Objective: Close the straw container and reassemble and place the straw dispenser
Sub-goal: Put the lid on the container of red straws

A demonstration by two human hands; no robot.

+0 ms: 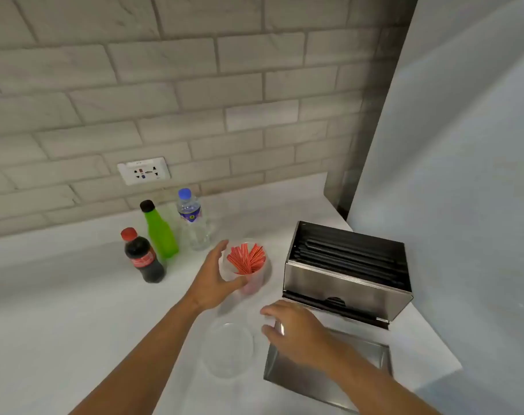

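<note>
- A cola bottle (143, 256) with a red cap stands on the white bench (60, 295) toward its back edge, left of everything else
- Just beside it, a little further back, is a green bottle (160, 233) with a black cap, and next to that a clear water bottle (193, 223) with a blue cap; a wall socket (144, 174) sits in the tiles behind them
- The left hand (215, 280) is curled round the left side of the clear straw container (250, 272), thumb at the near wall and fingers at the far rim, touching it but not wrapped fully closed; the container stands upright mid-bench, open on top, with red straws (246, 259) fanned out inside
- A clear round lid (228, 350) lies flat on the bench nearer the front edge, between the two forearms and apart from the container
- The right hand (293, 329) hovers with fingers spread and loosely bent over the far left corner of a flat metal cover (329, 366) lying near the front right of the bench; I cannot tell whether it touches
- Behind that cover the steel straw dispenser (347, 283) sits at the right edge of the bench, top open, black straws (350, 256) stacked lengthwise inside
</note>
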